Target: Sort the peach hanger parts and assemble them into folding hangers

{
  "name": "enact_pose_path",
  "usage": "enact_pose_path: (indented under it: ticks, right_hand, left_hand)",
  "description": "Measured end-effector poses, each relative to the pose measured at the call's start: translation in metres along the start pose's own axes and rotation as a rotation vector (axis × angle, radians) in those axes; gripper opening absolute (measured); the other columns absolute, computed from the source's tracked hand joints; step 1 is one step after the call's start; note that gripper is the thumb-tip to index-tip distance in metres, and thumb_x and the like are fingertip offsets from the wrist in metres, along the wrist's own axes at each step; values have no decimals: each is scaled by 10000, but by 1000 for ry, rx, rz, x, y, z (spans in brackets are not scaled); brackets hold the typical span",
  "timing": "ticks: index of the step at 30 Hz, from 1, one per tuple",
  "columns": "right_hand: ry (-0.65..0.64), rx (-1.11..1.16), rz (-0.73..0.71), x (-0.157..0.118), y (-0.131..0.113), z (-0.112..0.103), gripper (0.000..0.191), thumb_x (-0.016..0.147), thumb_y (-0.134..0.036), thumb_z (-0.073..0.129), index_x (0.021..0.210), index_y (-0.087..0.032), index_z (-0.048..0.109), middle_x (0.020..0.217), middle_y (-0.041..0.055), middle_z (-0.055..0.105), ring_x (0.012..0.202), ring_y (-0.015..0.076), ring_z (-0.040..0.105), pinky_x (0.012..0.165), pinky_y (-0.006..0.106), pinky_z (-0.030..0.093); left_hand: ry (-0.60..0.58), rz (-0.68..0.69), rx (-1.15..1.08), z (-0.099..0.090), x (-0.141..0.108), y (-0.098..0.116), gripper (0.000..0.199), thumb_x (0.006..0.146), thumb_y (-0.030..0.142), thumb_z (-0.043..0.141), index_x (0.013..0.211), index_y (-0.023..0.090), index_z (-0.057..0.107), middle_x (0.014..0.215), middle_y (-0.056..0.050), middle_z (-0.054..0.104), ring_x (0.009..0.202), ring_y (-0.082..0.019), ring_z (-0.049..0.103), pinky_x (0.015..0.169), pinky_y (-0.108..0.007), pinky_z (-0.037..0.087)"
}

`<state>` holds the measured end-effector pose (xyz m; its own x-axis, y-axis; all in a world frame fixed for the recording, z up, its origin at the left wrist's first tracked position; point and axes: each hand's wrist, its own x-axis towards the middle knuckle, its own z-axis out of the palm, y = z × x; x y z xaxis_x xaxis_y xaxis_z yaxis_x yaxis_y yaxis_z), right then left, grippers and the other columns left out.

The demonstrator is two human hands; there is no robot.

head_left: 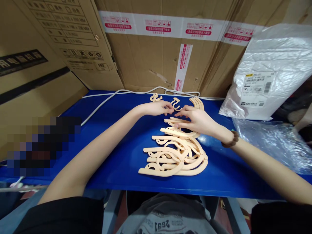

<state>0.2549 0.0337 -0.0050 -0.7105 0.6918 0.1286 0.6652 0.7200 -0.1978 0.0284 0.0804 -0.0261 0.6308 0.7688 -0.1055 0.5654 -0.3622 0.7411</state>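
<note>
Pale beige plastic hooks [175, 103] lie on the blue tabletop between my two hands. My left hand [158, 108] reaches in from the left, its fingers loosely bent and their tips close beside the hooks; whether they touch is unclear. My right hand [196, 119] hovers over the upper end of a row of folding clothes hangers [170, 156], thumb and fingers apart. These beige hangers lie folded and overlapping toward the front edge. Behind my left hand sits a small cluster of hooks [155, 97]. Curved beige arms [198, 103] lie beyond my right hand, partly covered by it.
Cardboard boxes [146, 58] wall off the back and left. A white cable [102, 105] runs along the rear of the blue table [117, 162]. At right stand a white plastic mailer [273, 65] and clear plastic film [270, 139]. A blurred-out dark object [46, 143] lies left.
</note>
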Motion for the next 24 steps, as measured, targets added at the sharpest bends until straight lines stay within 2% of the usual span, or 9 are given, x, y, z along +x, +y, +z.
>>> enact_pose_path:
  ticks: [4,7,13,18,21,24]
  right_hand:
    - [-33,32,75,0,6,3,464,919,-533,563,1175,-160,665,1030,101,649,775,188,612,662,291,425]
    - [-61,98,102,0,11,4,413,934,-462,557,1169,-137,653,941,86,683,710,173,608,629,285,422]
    - [-48,121,130,-4,7,4,363,941,-439,546,1134,-158,672,926,69,724,731,182,642,629,287,438]
    - [-6,62,70,-3,2,3,355,966,-450,508,1102,-191,710,1062,91,698,906,222,649,738,315,454]
    - [-23,64,36,-2,2,3,308,960,-419,532,1078,-212,727,1049,81,682,897,218,645,740,315,454]
    - [-22,71,9,-1,3,4,277,963,-368,532,1065,-204,729,1033,82,675,887,210,643,747,311,457]
  left_hand:
    - [-123,-53,-17,-6,-10,6,467,835,494,550,1158,169,640,1050,-66,717,885,-172,646,659,-208,433]
    - [-151,-130,-27,-8,-12,8,533,754,527,649,1136,155,638,962,-70,740,828,-176,657,657,-215,434]
    - [-72,-179,-83,-9,-10,6,460,653,443,755,1009,166,666,822,-46,741,770,-179,658,696,-244,457]
    - [43,-122,-275,-11,-12,14,401,700,440,725,1002,185,659,841,-46,705,794,-179,658,632,-242,460]
    - [60,-161,-119,-13,-15,19,394,651,456,769,905,177,655,816,-51,706,770,-189,653,614,-244,443]
    - [-62,-202,55,-16,-17,21,417,581,437,813,870,171,674,878,-58,737,828,-207,668,686,-245,450]
